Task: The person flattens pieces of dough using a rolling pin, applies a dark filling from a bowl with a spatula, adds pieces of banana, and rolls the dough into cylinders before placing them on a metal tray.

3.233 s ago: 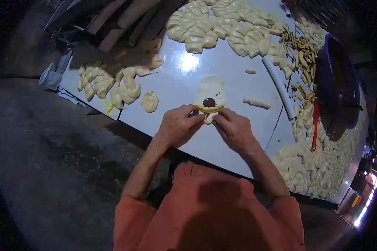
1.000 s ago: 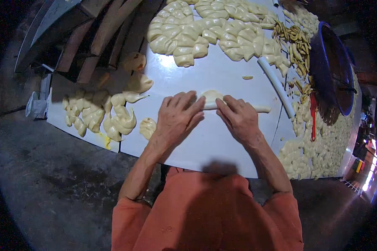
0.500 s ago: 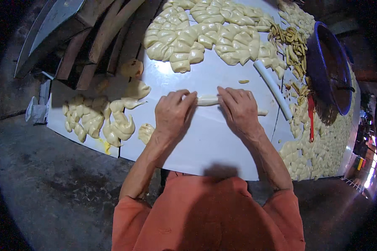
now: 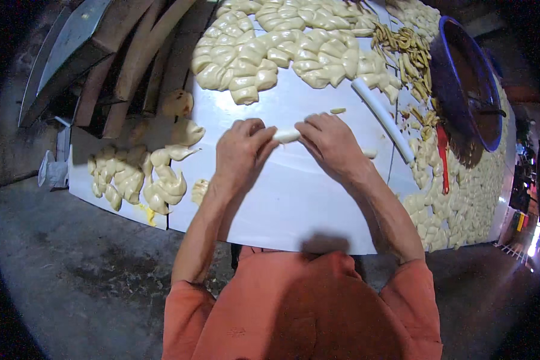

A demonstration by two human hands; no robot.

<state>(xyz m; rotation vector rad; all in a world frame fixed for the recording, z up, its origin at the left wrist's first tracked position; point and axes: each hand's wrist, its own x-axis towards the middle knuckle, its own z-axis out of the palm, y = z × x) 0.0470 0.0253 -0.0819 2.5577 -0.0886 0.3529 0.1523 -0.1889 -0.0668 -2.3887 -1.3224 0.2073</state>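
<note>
Head view: a pale dough roll (image 4: 286,135) lies crosswise over the middle of the white table (image 4: 282,204), between the two hands; whether it rests on the surface or is slightly raised cannot be told. The left hand (image 4: 240,147) has its fingers bent and pinching the roll's left end, while the right hand (image 4: 329,141) grips the opposite end between thumb and fingertips. Just beyond the right knuckles lies a small yellowish strip (image 4: 338,111); to the right of that hand, a second roll (image 4: 370,153) shows only in part, the hand covering the remainder. The left forearm overlaps the edge of a flat dough piece (image 4: 199,191), with a twisted dough mass (image 4: 165,180) farther left. Clustered dough pieces (image 4: 246,60) occupy the far side, and dark wooden beams (image 4: 132,72) crowd the far left corner. On the right, a white rod (image 4: 383,120) slants between the work area and a loose heap of strips (image 4: 411,57); behind these stands a deep blue basin (image 4: 443,78), near a long red tool (image 4: 443,159), with many small dough pieces (image 4: 456,213) spread along the near right edge
</note>
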